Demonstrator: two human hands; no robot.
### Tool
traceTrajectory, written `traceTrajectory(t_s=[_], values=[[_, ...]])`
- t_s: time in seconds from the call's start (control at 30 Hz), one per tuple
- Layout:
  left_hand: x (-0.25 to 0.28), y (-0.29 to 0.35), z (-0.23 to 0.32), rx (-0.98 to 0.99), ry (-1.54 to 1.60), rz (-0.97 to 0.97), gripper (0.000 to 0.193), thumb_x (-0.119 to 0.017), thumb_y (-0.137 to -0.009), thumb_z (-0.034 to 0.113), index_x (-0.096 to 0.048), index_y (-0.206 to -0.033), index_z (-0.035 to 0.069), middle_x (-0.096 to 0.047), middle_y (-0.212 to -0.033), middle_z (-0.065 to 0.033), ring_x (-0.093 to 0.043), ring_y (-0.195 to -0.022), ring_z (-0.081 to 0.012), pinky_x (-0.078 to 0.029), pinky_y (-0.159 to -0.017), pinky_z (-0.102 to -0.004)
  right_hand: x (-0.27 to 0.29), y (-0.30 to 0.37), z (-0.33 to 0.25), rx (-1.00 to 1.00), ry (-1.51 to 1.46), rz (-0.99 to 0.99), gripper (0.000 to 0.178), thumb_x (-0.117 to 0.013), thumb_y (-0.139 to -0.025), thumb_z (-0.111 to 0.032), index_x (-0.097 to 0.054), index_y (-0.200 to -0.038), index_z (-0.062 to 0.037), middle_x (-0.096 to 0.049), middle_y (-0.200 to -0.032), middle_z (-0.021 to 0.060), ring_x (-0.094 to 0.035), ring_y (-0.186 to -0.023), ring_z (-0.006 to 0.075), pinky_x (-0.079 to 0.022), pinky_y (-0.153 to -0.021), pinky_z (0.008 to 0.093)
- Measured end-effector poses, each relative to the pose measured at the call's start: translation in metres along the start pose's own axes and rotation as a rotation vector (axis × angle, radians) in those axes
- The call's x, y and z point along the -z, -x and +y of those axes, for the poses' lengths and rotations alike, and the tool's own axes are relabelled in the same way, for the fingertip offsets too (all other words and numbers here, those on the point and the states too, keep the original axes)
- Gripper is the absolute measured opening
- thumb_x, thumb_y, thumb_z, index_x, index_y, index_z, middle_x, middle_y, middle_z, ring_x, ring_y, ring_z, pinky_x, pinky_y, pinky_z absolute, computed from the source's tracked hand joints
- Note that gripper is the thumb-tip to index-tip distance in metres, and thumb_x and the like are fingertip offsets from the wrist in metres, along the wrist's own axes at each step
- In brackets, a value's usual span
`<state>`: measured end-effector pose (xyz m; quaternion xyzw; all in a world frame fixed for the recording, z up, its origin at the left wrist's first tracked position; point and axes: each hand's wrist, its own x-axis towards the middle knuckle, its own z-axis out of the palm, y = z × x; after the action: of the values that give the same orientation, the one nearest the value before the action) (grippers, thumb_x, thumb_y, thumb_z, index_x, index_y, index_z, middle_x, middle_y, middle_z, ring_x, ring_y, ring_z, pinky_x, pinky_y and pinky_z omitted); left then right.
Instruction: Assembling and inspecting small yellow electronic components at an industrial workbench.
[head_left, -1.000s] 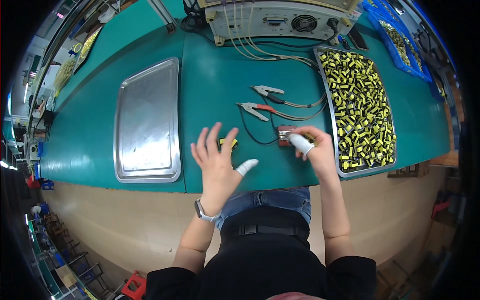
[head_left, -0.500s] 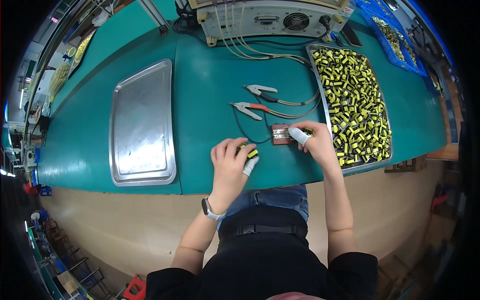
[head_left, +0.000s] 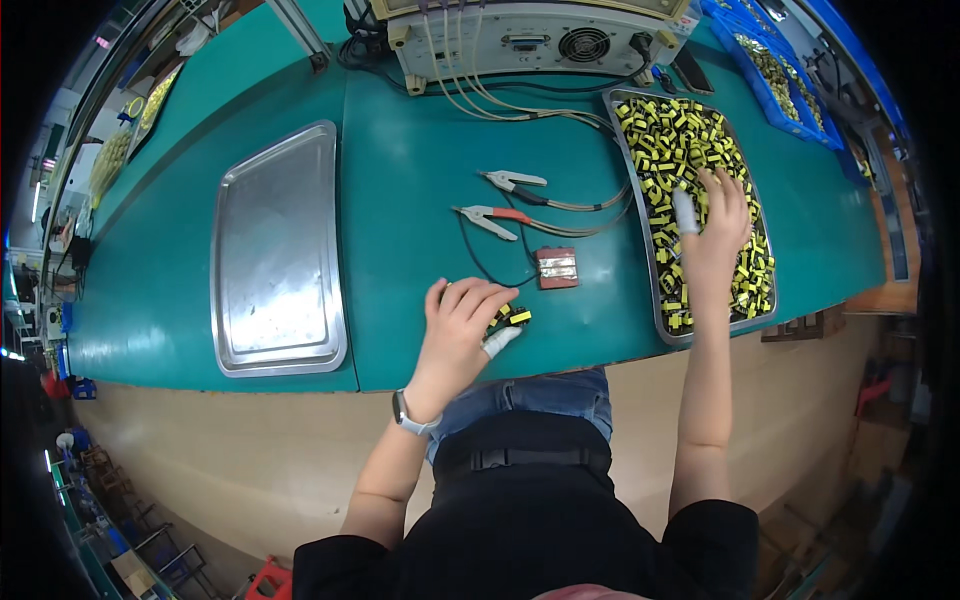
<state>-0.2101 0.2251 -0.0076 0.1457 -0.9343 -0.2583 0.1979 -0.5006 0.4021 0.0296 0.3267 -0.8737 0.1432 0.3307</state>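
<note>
My left hand [head_left: 462,325] is curled over several small yellow-and-black transformers [head_left: 519,317] just above the green bench top; its fingers partly hide them. A white cover wraps its thumb. Over the metal tray [head_left: 664,325] heaped with the same parts, my right hand [head_left: 716,222] reaches down with thumb and fingers apart, the thumb covered in white. Whether its fingertips touch a part, I cannot tell. Between the hands lies a reddish-brown test fixture [head_left: 557,268] with silvery metal strips on top, apart from both hands.
Two clip leads, one with a black grip [head_left: 515,183] and one with a red grip [head_left: 490,219], lie behind the fixture. Their cables run to a bench instrument [head_left: 540,50] at the back. A bare metal tray [head_left: 275,255] lies at left, blue baskets [head_left: 785,90] at far right.
My right hand has left the fixture and moved right and away over the heaped tray. The fixture's top now shows bare. My left hand stays about where it was, still holding transformers.
</note>
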Motion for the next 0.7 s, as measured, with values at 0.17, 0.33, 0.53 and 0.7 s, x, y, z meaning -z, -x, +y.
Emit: traceTrajectory(t_s=[0.17,0.33,0.53,0.7], values=[[0.016,0.005,-0.017,-0.039,-0.092,-0.071,0.045,-0.080,-0.084,0.019,-0.069,-0.127,0.016,-0.068,-0.130,0.0011,-0.056,-0.129,-0.0242,-0.034,-0.116,-0.0530,0.034,0.050,-0.088,0.304,-0.805,-0.334,0.045,-0.085,-0.081,-0.022,-0.067,-0.118,-0.0032,-0.067,-0.117,0.0149,-0.064,-0.107,0.0362,-0.051,-0.094,0.0461],[0.015,0.004,-0.005,-0.032,-0.069,-0.023,0.048,-0.082,-0.081,0.018,-0.069,-0.127,0.016,-0.066,-0.129,-0.0021,-0.055,-0.129,-0.0281,-0.037,-0.114,-0.0532,0.035,0.095,-0.126,0.309,-0.843,-0.477,0.045,-0.086,-0.077,-0.017,-0.067,-0.115,-0.0042,-0.065,-0.108,0.0135,-0.064,-0.100,0.0346,-0.054,-0.083,0.0426],[0.005,0.003,0.003,0.057,-0.014,0.025,0.046,-0.079,-0.082,0.012,-0.069,-0.127,0.015,-0.067,-0.124,-0.0022,-0.057,-0.126,-0.0299,-0.039,-0.110,-0.0508,0.039,0.094,-0.121,-0.018,-1.031,-0.384,0.036,-0.071,-0.079,0.006,-0.070,-0.114,-0.0033,-0.065,-0.110,0.0141,-0.068,-0.097,0.0319,-0.056,-0.082,0.0380],[-0.007,-0.001,0.008,-0.012,0.004,-0.015,0.047,-0.075,-0.085,0.009,-0.067,-0.131,0.016,-0.068,-0.120,0.0000,-0.061,-0.118,-0.0222,-0.034,-0.112,-0.0548,0.029,0.066,-0.093,-0.239,-0.968,-0.473,0.039,-0.067,-0.082,0.010,-0.071,-0.119,-0.0025,-0.067,-0.112,0.0136,-0.069,-0.097,0.0253,-0.053,-0.074,0.0338]])
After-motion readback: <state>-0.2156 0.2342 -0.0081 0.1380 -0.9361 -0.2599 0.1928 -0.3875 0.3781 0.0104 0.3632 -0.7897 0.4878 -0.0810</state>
